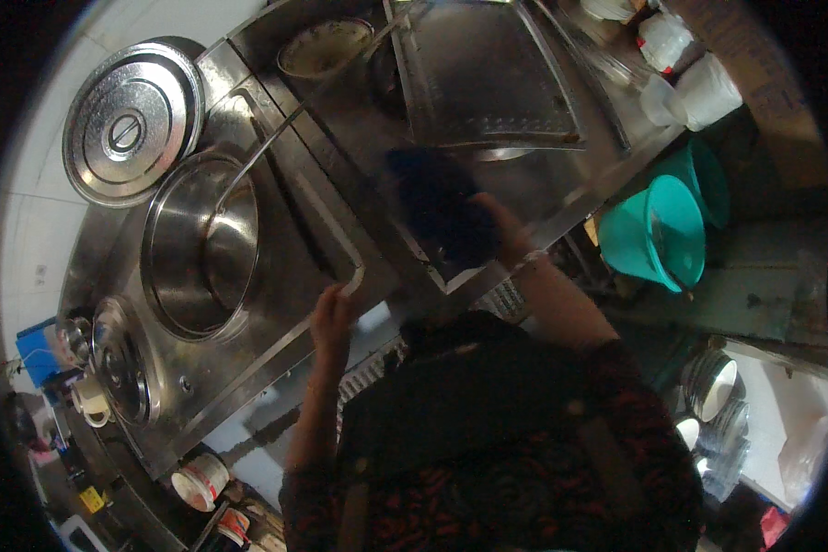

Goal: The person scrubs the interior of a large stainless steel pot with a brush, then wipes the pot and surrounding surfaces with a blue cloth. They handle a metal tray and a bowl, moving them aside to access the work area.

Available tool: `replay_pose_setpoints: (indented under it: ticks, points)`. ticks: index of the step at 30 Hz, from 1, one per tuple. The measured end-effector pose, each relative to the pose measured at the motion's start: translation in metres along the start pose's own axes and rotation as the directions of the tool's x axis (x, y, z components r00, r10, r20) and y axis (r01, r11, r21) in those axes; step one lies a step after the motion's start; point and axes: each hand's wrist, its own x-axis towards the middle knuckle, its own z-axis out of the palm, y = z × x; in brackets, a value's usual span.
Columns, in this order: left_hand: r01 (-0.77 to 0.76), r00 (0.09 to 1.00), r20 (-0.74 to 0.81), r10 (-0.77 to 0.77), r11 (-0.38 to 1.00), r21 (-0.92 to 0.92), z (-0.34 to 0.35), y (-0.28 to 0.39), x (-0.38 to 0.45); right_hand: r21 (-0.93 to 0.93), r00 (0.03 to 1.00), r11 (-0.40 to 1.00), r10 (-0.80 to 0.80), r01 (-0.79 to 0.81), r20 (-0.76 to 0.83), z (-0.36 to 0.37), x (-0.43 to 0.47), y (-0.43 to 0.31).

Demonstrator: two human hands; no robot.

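Observation:
My left hand (pixel 332 317) is closed at the front corner of a raised metal rim (pixel 348 259) on the stainless steel counter (pixel 283 290); whether it grips the rim is hard to tell. A dark blue cloth (pixel 448 207) lies under my right hand (pixel 507 224), against the steel worktop below a rectangular metal tray (pixel 490 76). The cloth hides most of my right fingers. Left of my left hand stands a large steel pot (pixel 200 248) with a long thin metal handle (pixel 269 141) leaning out of it.
A round steel lid (pixel 131 127) leans against the wall behind the pot; another lid (pixel 121 362) lies near the left end. A metal bowl (pixel 326 48) sits at the back. Right of the counter are green plastic buckets (pixel 652 231), and white plastic bags (pixel 707 93) rest at its right end.

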Motion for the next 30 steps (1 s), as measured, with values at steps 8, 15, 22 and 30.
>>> replay_pose_setpoints:
  ticks: [8,15,22,30]
  points:
    - [-0.283,0.926,-0.136,0.351,0.887,0.364,-0.022,-0.056,-0.04,-0.652,0.975,0.753,-0.199,0.087,-0.099,-0.08,-0.006,0.033]
    - [-0.289,0.923,-0.018,0.385,0.723,0.628,0.019,-0.001,0.042,-0.646,0.842,0.557,-0.458,0.522,0.286,0.081,0.019,0.027]
    - [-0.231,0.895,0.005,0.446,0.454,0.86,-0.02,-0.02,0.058,-0.291,0.834,0.82,-0.541,0.493,-0.111,0.175,0.059,-0.005]
    - [-0.311,0.945,0.062,0.322,0.817,0.486,-0.06,-0.024,0.05,-0.231,0.848,0.833,-0.527,0.502,-0.057,0.116,0.032,-0.055]
